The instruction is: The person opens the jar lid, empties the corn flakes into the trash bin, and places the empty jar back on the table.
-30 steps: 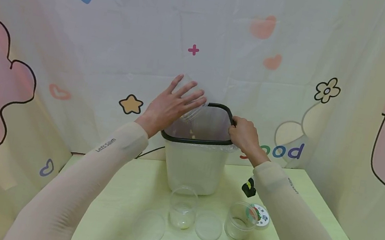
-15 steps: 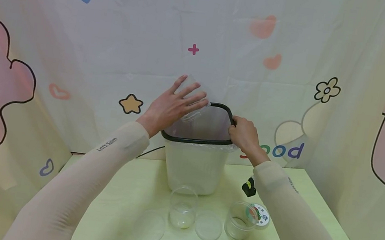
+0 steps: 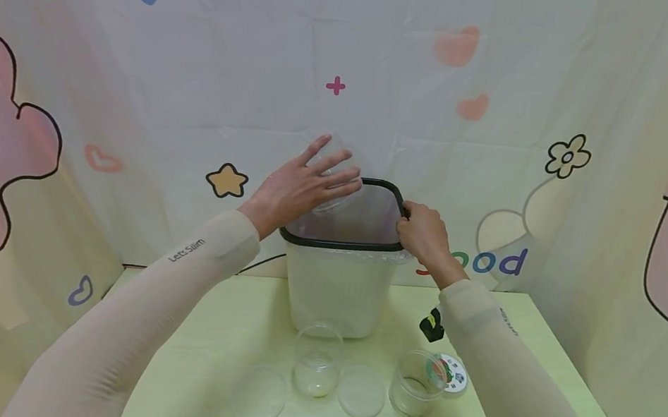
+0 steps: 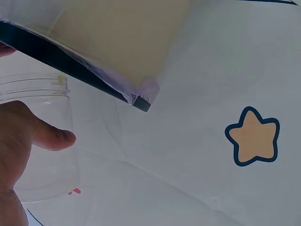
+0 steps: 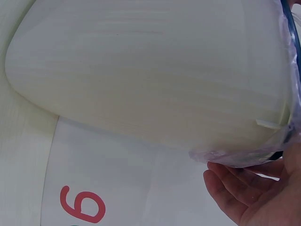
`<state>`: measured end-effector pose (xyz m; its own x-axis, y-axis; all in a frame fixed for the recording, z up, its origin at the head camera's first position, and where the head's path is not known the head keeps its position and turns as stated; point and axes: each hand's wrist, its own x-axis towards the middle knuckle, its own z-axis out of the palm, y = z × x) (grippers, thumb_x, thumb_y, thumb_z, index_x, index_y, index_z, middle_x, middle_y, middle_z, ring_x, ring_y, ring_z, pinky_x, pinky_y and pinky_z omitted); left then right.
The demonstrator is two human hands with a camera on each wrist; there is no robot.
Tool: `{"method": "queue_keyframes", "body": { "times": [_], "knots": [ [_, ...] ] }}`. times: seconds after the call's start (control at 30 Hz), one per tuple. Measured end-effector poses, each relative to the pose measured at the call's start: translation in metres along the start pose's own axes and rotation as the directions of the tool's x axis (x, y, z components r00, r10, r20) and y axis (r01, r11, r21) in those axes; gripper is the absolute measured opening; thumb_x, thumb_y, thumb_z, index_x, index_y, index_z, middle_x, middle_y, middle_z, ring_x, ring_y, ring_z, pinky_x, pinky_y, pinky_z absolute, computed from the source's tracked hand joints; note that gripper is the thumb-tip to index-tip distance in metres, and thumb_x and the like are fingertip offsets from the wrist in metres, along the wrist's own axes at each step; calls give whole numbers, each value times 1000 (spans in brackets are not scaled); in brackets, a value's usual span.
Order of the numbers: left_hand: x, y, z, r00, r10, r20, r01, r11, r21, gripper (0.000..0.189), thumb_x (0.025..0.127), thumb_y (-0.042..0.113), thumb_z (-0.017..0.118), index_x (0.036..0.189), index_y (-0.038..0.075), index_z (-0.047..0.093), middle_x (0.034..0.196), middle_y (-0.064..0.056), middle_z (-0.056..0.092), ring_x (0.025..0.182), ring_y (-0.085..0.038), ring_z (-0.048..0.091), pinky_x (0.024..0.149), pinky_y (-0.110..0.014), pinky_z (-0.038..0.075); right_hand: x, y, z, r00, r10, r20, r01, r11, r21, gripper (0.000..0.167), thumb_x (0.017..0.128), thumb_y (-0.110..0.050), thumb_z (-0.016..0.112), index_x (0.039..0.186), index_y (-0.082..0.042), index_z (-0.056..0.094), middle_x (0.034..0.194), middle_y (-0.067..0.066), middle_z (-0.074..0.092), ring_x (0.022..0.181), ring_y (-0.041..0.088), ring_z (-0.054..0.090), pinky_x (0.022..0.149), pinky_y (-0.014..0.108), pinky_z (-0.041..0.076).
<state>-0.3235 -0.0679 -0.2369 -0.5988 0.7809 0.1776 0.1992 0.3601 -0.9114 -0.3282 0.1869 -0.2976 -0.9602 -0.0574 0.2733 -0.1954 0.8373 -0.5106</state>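
My left hand [image 3: 299, 186] holds a clear plastic jar [image 4: 49, 165], tipped over the mouth of a whitish trash bin [image 3: 336, 287]. The jar's threaded mouth faces the bin in the left wrist view, with the thumb along its side and a small yellowish smear near the threads. My right hand [image 3: 426, 236] grips the right side of the bin's black rim [image 3: 341, 245]. A thin bag [image 5: 235, 157] folds out over that rim by the right fingers, as seen in the right wrist view. Most of the bin's inside is hidden from the head camera.
In front of the bin stand a clear jar [image 3: 316, 373] with yellowish residue and another clear jar [image 3: 413, 398]. Two clear round lids [image 3: 259, 397] lie flat nearby. A printed lid [image 3: 456, 377] and a small black object [image 3: 433, 326] are at the right.
Pale yellowish bits seen falling inside the bin one second ago are out of sight. The left hand and jar have shifted slightly right and the jar's tilt has changed. The right hand stays put.
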Motion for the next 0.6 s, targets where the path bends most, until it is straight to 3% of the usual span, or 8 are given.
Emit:
{"method": "queue_keyframes", "body": {
  "times": [0.6],
  "knots": [
    [-1, 1, 0, 999, 47, 25, -48, 997, 66, 116, 78, 25, 83, 158, 31, -1, 167, 4, 1, 155, -26, -2, 119, -61, -11, 0, 0, 0, 1000, 2, 2, -2, 1000, -11, 50, 96, -14, 41, 143, -1, 47, 135, 22, 59, 112, 39, 62, 92, 51, 53]
  ]
}}
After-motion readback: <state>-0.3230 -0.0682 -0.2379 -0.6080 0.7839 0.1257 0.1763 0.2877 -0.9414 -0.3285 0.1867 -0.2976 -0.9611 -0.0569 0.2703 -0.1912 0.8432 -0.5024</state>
